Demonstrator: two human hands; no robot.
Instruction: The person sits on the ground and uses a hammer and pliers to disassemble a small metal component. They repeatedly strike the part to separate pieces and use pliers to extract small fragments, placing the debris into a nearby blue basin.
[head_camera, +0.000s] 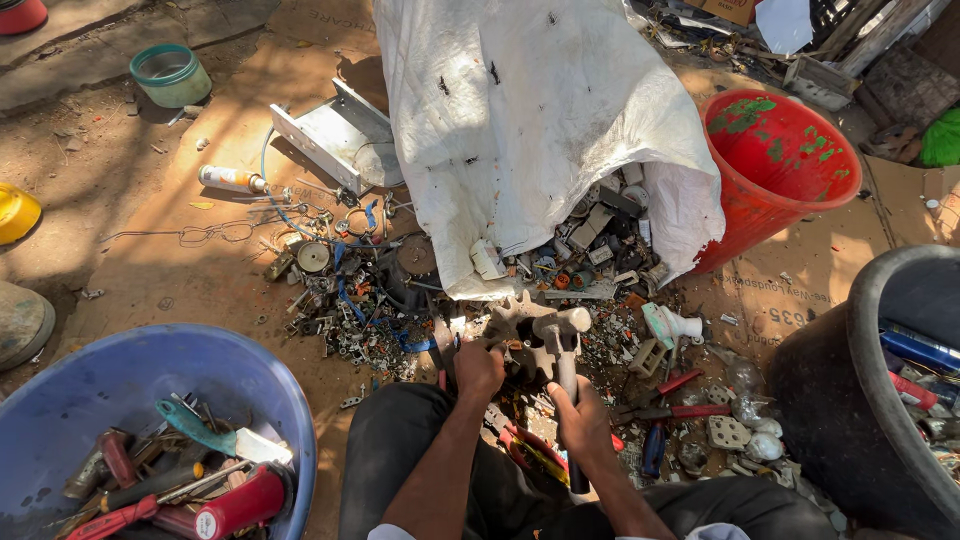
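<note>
Right hand (583, 420) grips a hammer (564, 335) (fist closed), left hand (479, 368) steadying scrap (512, 325).

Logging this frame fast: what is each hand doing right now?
Left hand: closed, gripping a metal scrap piece on the ground.
Right hand: closed around the handle of a hammer.

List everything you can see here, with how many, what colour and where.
Sack: one, white, top centre, spilling scrap.
Red bucket: one, upper right.
Blue basin: one, lower left, holding tools.
Black tub: one, right edge.
Green ring: one, upper left.
Metal bracket: one, grey, left of the sack.
Hammer: one, grey head, centre.
Metal part: one, brownish, centre.
Left hand: on the metal part.
Right hand: grips the hammer handle.
</note>
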